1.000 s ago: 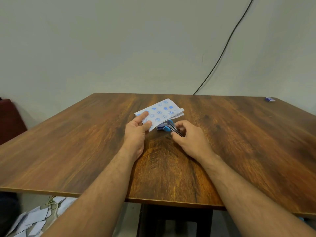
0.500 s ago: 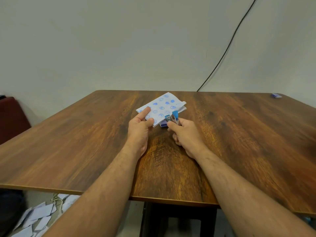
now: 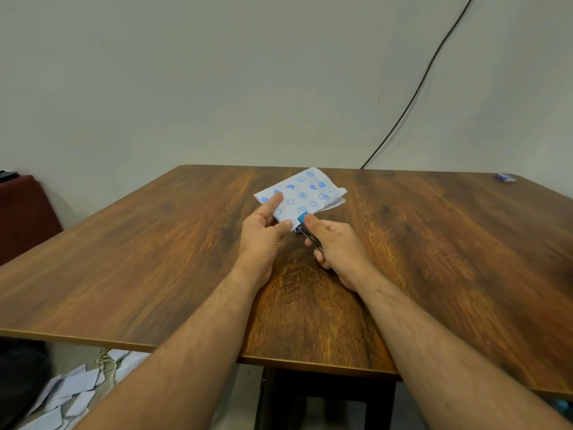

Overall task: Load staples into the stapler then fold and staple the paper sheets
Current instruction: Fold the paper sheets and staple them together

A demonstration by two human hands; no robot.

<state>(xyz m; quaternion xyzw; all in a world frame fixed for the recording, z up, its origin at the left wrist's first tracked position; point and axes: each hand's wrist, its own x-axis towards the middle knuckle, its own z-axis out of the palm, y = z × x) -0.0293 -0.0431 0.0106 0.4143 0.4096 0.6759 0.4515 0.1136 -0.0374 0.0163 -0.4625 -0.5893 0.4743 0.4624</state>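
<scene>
The stapling step appears to be in hand. The left hand is pinching the near corner of the folded patterned paper sheets, which are lying on the wooden table, forefinger on top and thumb at the edge. The right hand is closing around the blue stapler, its nose touching that same corner. Whether the paper is sitting between the stapler's arms cannot be told. Judged next: seat the corner fully, then squeeze firmly.
</scene>
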